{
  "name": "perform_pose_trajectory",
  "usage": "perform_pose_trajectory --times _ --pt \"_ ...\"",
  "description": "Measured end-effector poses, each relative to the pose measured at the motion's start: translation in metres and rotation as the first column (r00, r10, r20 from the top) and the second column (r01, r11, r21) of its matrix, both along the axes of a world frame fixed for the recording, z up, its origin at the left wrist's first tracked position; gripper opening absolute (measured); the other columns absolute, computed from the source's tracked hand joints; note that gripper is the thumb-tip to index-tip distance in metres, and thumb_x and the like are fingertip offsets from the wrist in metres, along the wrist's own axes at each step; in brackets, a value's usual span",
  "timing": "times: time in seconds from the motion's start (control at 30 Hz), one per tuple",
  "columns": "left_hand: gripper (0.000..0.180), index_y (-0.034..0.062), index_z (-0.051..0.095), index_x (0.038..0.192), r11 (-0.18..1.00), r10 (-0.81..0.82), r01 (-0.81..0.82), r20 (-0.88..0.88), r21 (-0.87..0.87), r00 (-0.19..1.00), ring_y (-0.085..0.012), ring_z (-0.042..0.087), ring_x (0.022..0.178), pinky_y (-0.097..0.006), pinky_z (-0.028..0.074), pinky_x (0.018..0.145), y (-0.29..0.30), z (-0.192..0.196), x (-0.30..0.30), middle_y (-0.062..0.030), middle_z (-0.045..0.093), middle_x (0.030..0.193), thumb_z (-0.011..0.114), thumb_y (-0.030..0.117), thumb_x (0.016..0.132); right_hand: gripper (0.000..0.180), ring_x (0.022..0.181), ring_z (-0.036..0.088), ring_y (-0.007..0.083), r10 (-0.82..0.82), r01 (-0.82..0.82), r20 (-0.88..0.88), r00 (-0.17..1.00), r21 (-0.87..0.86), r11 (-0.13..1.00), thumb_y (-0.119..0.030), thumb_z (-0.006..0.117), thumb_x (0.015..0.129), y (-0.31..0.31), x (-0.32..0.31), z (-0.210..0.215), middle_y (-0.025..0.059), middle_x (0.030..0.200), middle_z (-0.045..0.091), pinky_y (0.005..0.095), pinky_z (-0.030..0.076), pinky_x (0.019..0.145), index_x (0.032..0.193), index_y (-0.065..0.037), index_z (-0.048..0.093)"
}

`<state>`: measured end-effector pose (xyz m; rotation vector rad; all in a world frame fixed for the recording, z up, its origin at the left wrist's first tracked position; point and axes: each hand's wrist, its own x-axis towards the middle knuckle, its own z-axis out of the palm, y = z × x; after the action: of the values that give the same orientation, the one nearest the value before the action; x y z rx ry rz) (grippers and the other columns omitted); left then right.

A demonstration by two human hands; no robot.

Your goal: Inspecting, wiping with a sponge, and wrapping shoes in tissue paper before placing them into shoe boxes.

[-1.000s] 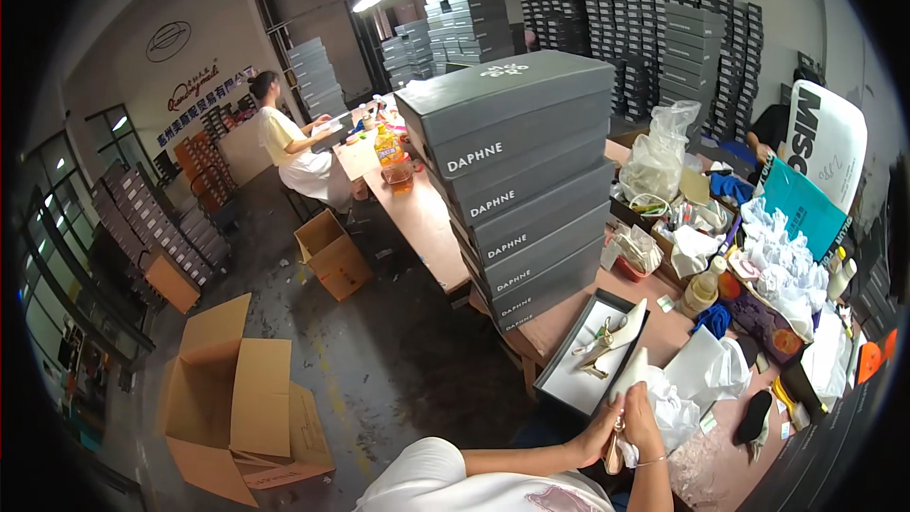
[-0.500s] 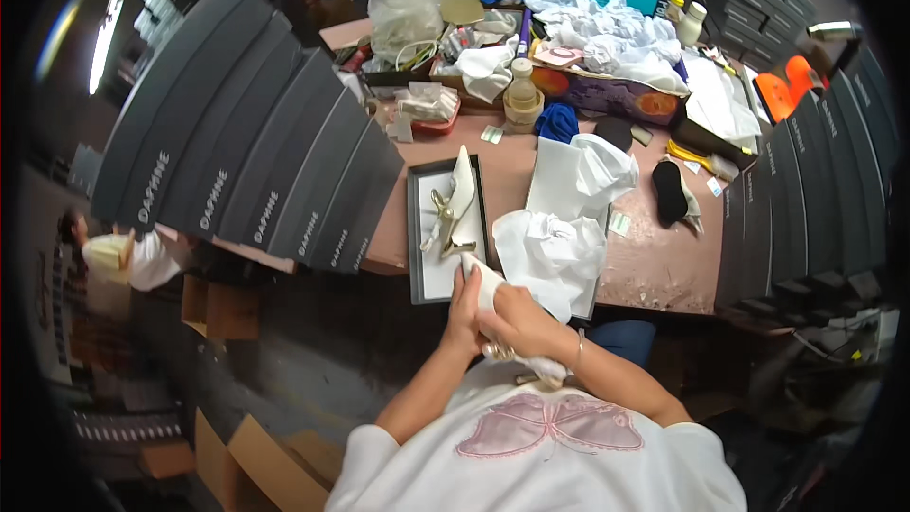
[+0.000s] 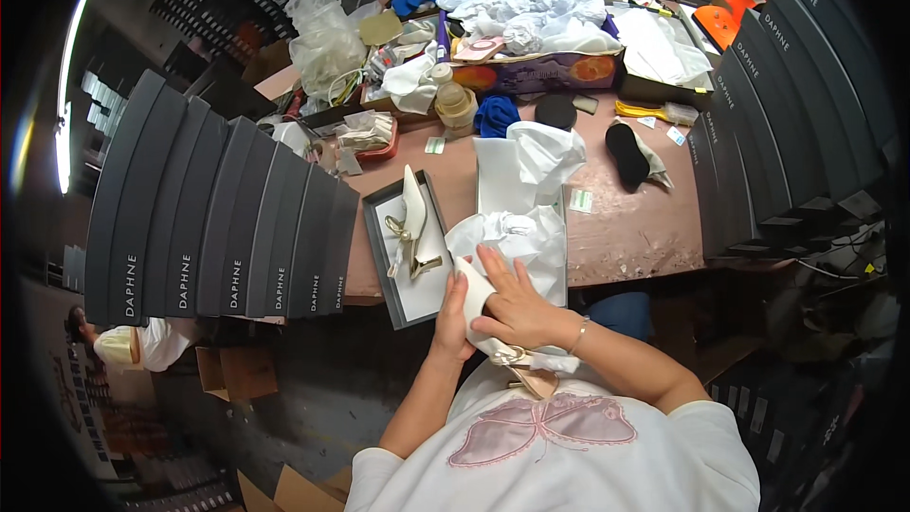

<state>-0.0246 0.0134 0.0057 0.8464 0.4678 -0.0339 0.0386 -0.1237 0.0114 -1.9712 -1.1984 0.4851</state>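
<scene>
My left hand (image 3: 454, 320) is closed around a white pointed shoe (image 3: 477, 301), low in front of my shirt. Its toe points away from me; a gold-coloured ornament shows at its near end. Over the shoe's right side lies my right hand (image 3: 521, 308), fingers stretched and apart, touching it without wrapping round it. A matching white shoe (image 3: 413, 213) with a gold-coloured bow lies on its side in a shallow dark tray (image 3: 418, 301) with a pale inside. Crumpled white tissue paper (image 3: 531, 237) fills the box beyond my right hand.
Stacks of dark shoeboxes rise at the left (image 3: 218, 228) and right (image 3: 758, 123). Farther back stand a bottle (image 3: 455, 106), a blue cloth (image 3: 497, 117) and a carton of crumpled paper (image 3: 531, 76). A black pad (image 3: 626, 156) and a yellow-handled brush (image 3: 654, 112) lie at the right.
My right hand has loosened from its grip and spread its fingers over the shoe. The view has shifted, so the table's things sit farther left. The left hand keeps its hold.
</scene>
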Motion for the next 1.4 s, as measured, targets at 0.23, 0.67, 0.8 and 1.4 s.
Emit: perform_pose_trajectory --times 0.23,0.67,0.8,1.4 --pt "0.044 0.0089 0.033 0.136 0.989 0.122 -0.116 -0.071 0.089 0.990 -0.0228 0.051 0.114 -0.037 0.045 0.094 0.008 -0.005 -0.015 -0.0115 0.049 0.124 0.040 0.034 0.101 0.073 0.141 0.006 0.0439 -0.076 0.091 0.078 0.994 -0.207 0.974 -0.059 0.039 0.092 0.032 -0.010 -0.008 0.0302 0.152 0.004 0.0657 0.006 0.106 0.105 0.008 0.065" --pt "0.047 0.0091 0.031 0.140 0.980 0.123 -0.111 -0.066 0.167 0.990 -0.0236 0.047 0.120 -0.038 0.041 0.100 -0.001 0.007 0.000 -0.0127 0.045 0.132 0.041 0.031 0.100 0.073 0.140 0.011 0.0439 -0.252 0.278 -0.362 0.897 0.020 0.960 -0.054 0.036 0.093 0.029 -0.016 -0.017 0.0304 0.151 0.010 0.0608 0.014 0.107 0.141 0.002 0.035" --pt "0.044 0.0090 0.032 0.139 0.975 0.116 -0.118 0.020 0.188 0.993 -0.0242 0.047 0.121 -0.038 0.041 0.100 0.007 0.017 -0.003 -0.0131 0.045 0.132 0.038 0.031 0.101 0.059 0.137 0.021 0.0440 -0.242 0.257 -0.135 0.961 0.113 0.960 -0.043 0.038 0.096 0.043 -0.013 -0.013 0.0261 0.142 0.035 0.0629 0.014 0.106 0.112 0.009 0.060" --pt "0.047 0.0088 0.028 0.140 0.984 -0.015 0.023 -0.047 0.174 0.999 -0.0205 0.053 0.110 -0.035 0.046 0.091 -0.012 0.019 -0.017 -0.0121 0.050 0.121 0.039 0.032 0.101 0.061 0.139 0.015 0.0464 -0.164 0.181 -0.222 0.961 0.056 0.982 -0.051 0.037 0.094 -0.003 -0.031 -0.022 0.0297 0.149 0.019 0.0623 0.014 0.107 0.104 0.002 0.066"
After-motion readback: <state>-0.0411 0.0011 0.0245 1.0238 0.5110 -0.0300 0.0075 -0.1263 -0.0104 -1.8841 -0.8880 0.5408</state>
